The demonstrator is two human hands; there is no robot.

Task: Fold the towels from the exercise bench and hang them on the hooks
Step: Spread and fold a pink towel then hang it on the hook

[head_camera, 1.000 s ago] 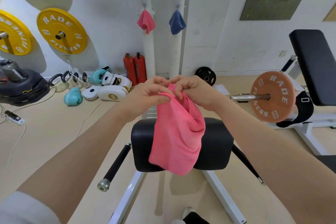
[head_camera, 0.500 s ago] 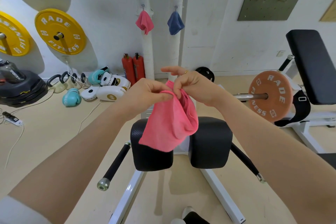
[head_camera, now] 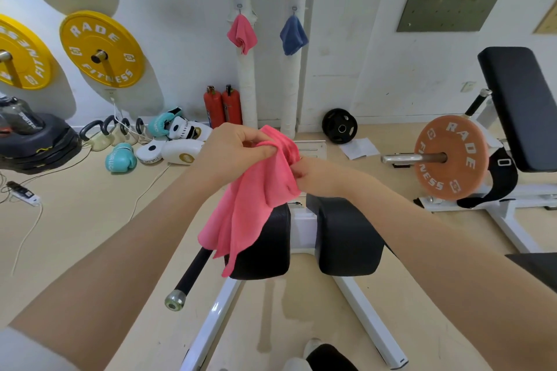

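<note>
1. Head view looks down over 2 bare forearms to a pink towel (head_camera: 253, 205) held up in the air above the black pads of the exercise bench (head_camera: 346, 238).
2. Left hand (head_camera: 232, 149) pinches the towel's top edge, thumb and fingers curled tight on the cloth.
3. Right hand (head_camera: 310, 173) grips the cloth just beside it, lower and to the right, its fingers buried in the folds.
4. Towel hangs down in loose bunched folds, its bottom corner dangling in front of the left pad, near the bench's black handle (head_camera: 193, 271).
5. Back wall: 2 hooks on 2 white wrapped pipes, with a second pink towel (head_camera: 242, 34) on the left hook and a blue towel (head_camera: 293, 35) on the right one.
6. Below them, 2 red fire extinguishers (head_camera: 223, 105) stand on the beige floor (head_camera: 75, 220) against the wall.
7. Left side: yellow weight plates (head_camera: 101, 50) and a green one are mounted on the wall, with boxing gloves (head_camera: 120, 157), pads and kettlebells scattered on the floor beneath.
8. Right side: an orange plate (head_camera: 450, 156) sits on a bar beside another black padded bench, and a small black plate (head_camera: 339, 126) leans by the wall.
</note>
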